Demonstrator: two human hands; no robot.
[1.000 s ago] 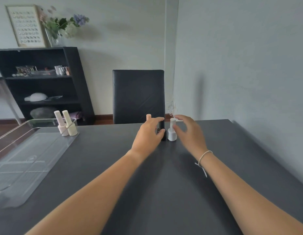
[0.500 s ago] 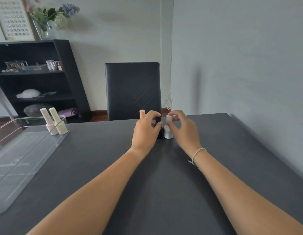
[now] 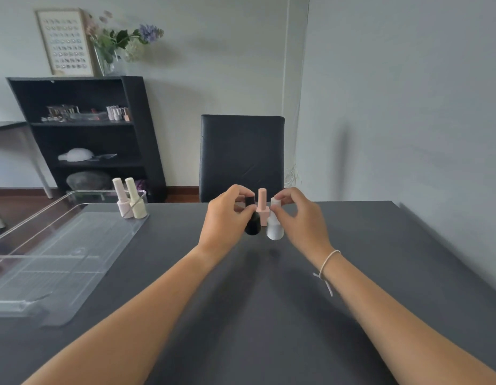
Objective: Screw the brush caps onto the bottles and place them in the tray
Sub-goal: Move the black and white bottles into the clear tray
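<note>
- I pinch the cap of the black bottle (image 3: pixel 252 222) with my left hand (image 3: pixel 226 218); my right hand (image 3: pixel 298 218) is clamped on the white bottle (image 3: pixel 274 227) cap.
- To seat each cap well, I'd keep the bottles upright on the worktop (image 3: pixel 269 301) and twist until snug.
- A pink bottle (image 3: pixel 262 208) stands just behind, between my hands.
- The tray (image 3: pixel 61 259), well left, holds two capped bottles (image 3: pixel 129 198).

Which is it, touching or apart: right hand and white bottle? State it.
Touching. The head view shows the right hand pinching the cap of the white bottle between thumb and fingertips.
</note>
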